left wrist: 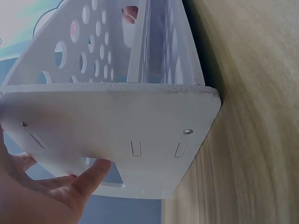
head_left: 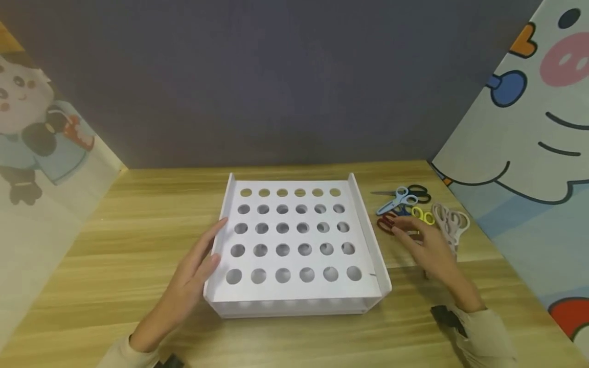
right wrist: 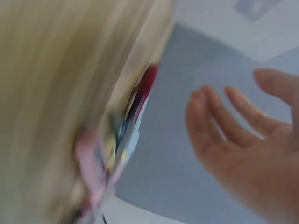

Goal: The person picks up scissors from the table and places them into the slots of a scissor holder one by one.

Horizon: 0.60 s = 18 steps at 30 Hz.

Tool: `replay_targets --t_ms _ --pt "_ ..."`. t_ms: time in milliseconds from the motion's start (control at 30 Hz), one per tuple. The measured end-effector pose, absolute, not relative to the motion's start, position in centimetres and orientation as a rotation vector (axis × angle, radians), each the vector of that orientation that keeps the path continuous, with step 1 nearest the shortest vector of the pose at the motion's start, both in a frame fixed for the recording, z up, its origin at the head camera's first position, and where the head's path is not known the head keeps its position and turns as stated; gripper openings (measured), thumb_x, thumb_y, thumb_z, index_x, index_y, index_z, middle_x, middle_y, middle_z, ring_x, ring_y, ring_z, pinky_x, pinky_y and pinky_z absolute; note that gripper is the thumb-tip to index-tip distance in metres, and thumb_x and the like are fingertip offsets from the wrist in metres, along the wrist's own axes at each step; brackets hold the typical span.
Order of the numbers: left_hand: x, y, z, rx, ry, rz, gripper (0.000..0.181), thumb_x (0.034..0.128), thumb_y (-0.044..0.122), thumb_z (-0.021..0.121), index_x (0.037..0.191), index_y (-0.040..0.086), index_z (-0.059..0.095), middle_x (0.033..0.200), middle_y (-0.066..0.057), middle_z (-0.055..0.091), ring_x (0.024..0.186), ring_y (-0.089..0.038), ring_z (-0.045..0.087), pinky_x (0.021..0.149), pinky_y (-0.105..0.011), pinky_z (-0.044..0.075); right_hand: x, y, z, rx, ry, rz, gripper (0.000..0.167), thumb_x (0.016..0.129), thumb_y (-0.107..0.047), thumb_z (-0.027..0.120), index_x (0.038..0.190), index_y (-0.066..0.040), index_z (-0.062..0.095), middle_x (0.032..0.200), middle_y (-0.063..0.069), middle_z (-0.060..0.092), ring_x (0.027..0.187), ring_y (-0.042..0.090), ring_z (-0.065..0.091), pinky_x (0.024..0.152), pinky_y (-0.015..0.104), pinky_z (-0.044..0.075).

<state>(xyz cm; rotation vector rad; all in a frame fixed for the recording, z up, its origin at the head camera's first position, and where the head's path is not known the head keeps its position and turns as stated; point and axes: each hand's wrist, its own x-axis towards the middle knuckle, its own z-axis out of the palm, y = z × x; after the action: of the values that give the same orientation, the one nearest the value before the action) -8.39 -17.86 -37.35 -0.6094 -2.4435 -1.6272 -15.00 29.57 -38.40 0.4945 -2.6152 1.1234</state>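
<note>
A white rack (head_left: 294,263) with rows of round holes stands on the table. My left hand (head_left: 188,278) rests against its left side panel (left wrist: 107,121), with the thumb at the panel's cutout in the left wrist view. My right hand (right wrist: 247,154) hovers over the pile of scissors with loosely bent fingers and nothing in them. Nearest to its fingertips in the head view lies a pair of scissors with dark red handles (head_left: 385,224). Around it are light blue scissors (head_left: 391,205), black-handled scissors (head_left: 410,192), yellow-handled scissors (head_left: 429,217) and beige scissors (head_left: 443,217).
A wood-grain table (head_left: 115,255) carries everything. Behind it rises a dark grey panel (head_left: 285,92). Cartoon-printed walls (head_left: 520,204) stand at both sides. White-handled scissors (head_left: 461,225) lie at the pile's right end.
</note>
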Motion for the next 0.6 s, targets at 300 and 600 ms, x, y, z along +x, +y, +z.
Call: replay_targets --t_ms 300,600 --pt "-8.4 -18.0 -36.5 -0.618 -2.463 -1.614 0.057 0.1055 0.009 0.043 0.157 0.029 0.03 0.16 -0.001 0.033 0.141 -0.02 0.038 0.105 -0.019 0.04 -20.0 30.5 -37.9 0.587 -2.898 0.538 0.038 0.09 -0.02 0.074 0.117 0.006 0.066 0.106 0.025 0.068 0.096 0.044 0.064 0.08 0.057 0.052" --pt "-7.9 -18.1 -36.7 -0.648 -2.393 -1.822 0.056 0.1061 0.008 0.038 0.158 0.026 0.027 0.149 -0.02 0.044 0.118 -0.026 0.06 0.077 -0.038 0.061 -22.8 28.8 -37.9 0.569 -3.123 0.394 0.044 0.082 -0.026 0.078 0.111 0.004 0.065 0.094 0.015 0.068 0.089 0.036 0.064 0.078 0.053 0.051"
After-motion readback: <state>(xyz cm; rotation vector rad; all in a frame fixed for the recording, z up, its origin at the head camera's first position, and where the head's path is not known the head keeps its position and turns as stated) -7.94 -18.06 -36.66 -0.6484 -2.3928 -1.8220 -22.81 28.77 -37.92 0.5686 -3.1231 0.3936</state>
